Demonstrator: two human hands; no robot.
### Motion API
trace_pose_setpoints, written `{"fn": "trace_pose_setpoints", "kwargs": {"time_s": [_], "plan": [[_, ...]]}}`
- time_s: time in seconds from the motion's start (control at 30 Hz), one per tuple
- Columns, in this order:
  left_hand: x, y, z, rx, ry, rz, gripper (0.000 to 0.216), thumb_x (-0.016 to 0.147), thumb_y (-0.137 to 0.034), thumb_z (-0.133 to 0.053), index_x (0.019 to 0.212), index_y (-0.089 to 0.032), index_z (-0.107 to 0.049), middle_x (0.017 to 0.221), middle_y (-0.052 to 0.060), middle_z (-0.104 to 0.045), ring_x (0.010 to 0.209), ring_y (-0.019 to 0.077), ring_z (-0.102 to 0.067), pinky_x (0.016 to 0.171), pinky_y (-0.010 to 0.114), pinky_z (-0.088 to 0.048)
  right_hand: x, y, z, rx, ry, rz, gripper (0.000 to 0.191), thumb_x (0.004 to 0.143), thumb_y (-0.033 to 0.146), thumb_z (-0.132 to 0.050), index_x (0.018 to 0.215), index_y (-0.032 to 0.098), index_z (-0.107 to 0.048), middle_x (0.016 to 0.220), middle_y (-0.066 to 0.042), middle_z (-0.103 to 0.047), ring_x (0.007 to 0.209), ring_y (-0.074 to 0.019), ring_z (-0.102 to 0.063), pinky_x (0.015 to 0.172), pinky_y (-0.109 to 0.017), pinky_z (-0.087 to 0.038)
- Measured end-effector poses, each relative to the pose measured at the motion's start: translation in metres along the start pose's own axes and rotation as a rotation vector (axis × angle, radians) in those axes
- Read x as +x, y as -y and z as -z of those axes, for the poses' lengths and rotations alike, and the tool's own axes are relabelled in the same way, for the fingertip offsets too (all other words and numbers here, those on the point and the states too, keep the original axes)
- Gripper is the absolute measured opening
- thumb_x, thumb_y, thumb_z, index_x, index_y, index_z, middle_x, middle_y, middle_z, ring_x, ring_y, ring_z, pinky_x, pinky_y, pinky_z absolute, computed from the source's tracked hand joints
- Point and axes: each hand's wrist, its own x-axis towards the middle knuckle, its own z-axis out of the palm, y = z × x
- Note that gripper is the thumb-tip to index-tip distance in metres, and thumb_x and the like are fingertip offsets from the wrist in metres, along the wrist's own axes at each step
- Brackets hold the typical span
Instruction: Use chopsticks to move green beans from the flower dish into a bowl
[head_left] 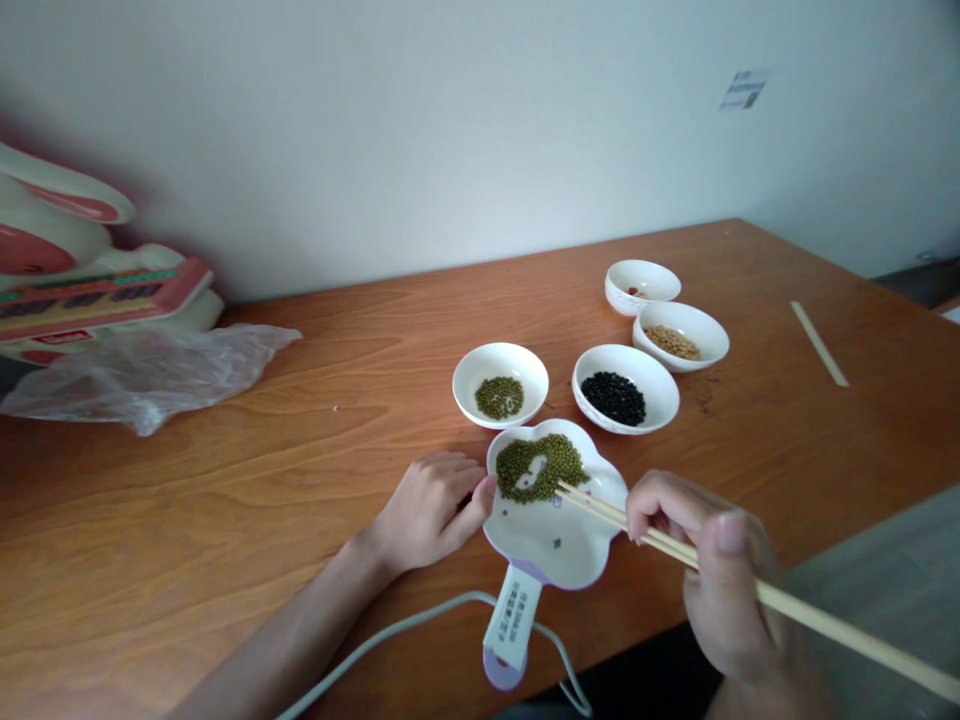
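A flower-shaped white plate (559,545) lies near the table's front edge with a heap of green mung beans (540,467) at its far side. My right hand (712,570) is closed round a pair of wooden chopsticks (600,508), whose tips rest at the edge of the bean heap. My left hand (427,510) lies on the table with its fingers curled, the fingertips touching the plate's left rim. Just beyond the plate stands a small white bowl (500,365) holding a few green beans (499,397).
Three more white bowls stand to the right: black beans (615,396), tan beans (673,342), and a nearly empty bowl (643,280). A clear plastic bag (150,375) and a toy box (82,290) lie at far left. A white cable (405,625) crosses the front edge.
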Motion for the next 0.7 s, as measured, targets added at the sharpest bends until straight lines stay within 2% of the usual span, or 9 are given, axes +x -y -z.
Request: {"fn": "trace_pose_setpoints", "kwargs": {"time_s": [0.7], "plan": [[0.000,0.000,-0.001,-0.001,-0.002,0.002,0.046,0.114,-0.032,-0.033,0.073,-0.020,-0.052,0.070,0.002,-0.059,0.065,0.0173,-0.050,0.068,0.033,-0.036,0.014,0.007,-0.019,-0.007,0.022,0.004,0.061,0.111,0.060,-0.019,0.079,0.023,-0.055,0.071,-0.001,-0.054,0.065,-0.0163,-0.053,0.062,-0.033,-0.036]]}}
